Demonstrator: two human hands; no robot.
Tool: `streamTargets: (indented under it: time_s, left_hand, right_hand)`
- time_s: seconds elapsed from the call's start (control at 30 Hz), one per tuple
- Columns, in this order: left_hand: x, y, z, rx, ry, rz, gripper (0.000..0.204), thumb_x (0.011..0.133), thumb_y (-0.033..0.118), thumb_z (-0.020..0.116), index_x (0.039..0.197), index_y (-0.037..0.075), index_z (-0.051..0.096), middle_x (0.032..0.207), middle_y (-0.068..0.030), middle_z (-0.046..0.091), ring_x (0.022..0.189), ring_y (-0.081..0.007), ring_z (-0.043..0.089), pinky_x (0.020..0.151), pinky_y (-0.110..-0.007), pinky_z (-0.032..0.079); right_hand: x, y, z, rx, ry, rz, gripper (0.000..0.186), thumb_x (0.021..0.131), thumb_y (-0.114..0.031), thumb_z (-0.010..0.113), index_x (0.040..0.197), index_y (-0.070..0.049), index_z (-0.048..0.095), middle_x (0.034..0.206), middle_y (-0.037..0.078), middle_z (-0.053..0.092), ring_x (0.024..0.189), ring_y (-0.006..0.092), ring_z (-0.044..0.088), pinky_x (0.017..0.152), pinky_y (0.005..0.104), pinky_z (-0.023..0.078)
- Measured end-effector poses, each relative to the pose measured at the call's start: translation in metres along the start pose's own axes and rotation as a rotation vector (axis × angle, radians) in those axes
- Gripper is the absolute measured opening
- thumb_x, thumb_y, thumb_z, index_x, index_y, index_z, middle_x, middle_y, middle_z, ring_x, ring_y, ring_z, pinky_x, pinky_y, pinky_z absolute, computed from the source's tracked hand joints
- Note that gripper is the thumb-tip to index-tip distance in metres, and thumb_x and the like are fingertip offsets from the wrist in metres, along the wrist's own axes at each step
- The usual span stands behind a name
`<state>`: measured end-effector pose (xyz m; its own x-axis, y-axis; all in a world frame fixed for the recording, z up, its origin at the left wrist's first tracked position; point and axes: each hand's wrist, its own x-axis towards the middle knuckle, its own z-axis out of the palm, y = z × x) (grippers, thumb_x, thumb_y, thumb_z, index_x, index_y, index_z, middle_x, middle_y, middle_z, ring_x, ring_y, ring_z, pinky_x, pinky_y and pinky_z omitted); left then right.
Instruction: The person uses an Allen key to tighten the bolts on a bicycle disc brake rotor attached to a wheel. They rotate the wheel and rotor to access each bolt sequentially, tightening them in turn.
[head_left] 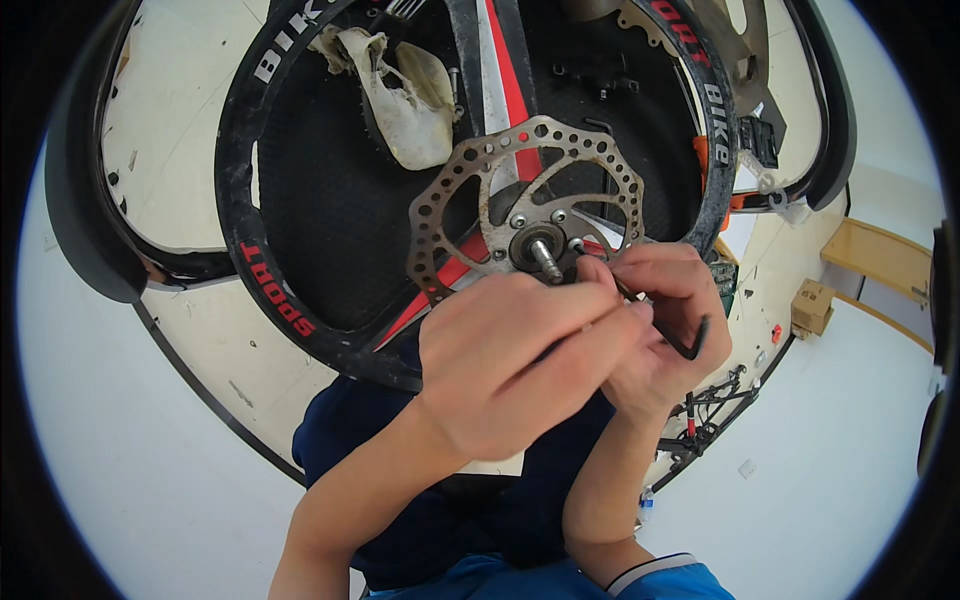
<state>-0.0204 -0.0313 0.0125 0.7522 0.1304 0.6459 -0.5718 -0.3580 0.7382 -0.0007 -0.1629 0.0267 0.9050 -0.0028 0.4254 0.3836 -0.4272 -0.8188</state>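
1. Pale floor (190, 345) is surrounding the wheel (237, 200).
2. Right hand (670, 310) is curling closed around the hex key (703, 335) (right of centre).
3. Left hand (510, 360), fingers bent, is hiding any hold.

The left hand (520, 370) hides part of the brake disc (541, 212).

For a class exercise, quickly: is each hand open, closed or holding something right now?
Left hand: fingers bent in beside the black hex key; whether it grips cannot be told.
Right hand: closed, holding the black hex key.
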Motion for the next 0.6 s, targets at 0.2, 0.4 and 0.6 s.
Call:
streamTargets:
  time_s: [0.2,0.4,0.6]
  left_hand:
    - [0.005,0.006,-0.001,0.058,-0.016,-0.073,0.028,0.070,-0.002,0.081,0.095,0.007,0.077,0.092,-0.0043,0.071,0.072,-0.0188,0.066,0.058,-0.029,0.052]
    - [0.006,0.004,0.002,0.091,-0.051,-0.017,0.032,0.068,-0.001,0.079,0.099,0.006,0.079,0.093,-0.0045,0.071,0.070,-0.0191,0.063,0.058,-0.027,0.049]
    - [0.005,0.010,-0.002,0.044,-0.078,-0.040,0.033,0.067,0.000,0.084,0.099,0.007,0.078,0.096,-0.0040,0.071,0.072,-0.0187,0.064,0.058,-0.026,0.049]
  right_hand:
    - [-0.001,-0.004,0.000,-0.045,-0.079,0.038,0.023,0.075,0.009,0.082,0.090,0.006,0.065,0.086,0.014,0.069,0.076,0.0180,0.065,0.067,0.0271,0.053]
    - [0.005,-0.002,-0.013,-0.004,-0.196,0.008,0.030,0.071,0.004,0.071,0.101,0.005,0.075,0.098,0.016,0.077,0.090,0.0249,0.076,0.082,0.0304,0.059]
    - [-0.001,0.003,-0.017,-0.041,-0.132,0.002,0.023,0.073,0.006,0.074,0.097,0.006,0.074,0.085,0.014,0.074,0.071,0.0184,0.070,0.064,0.0256,0.054]
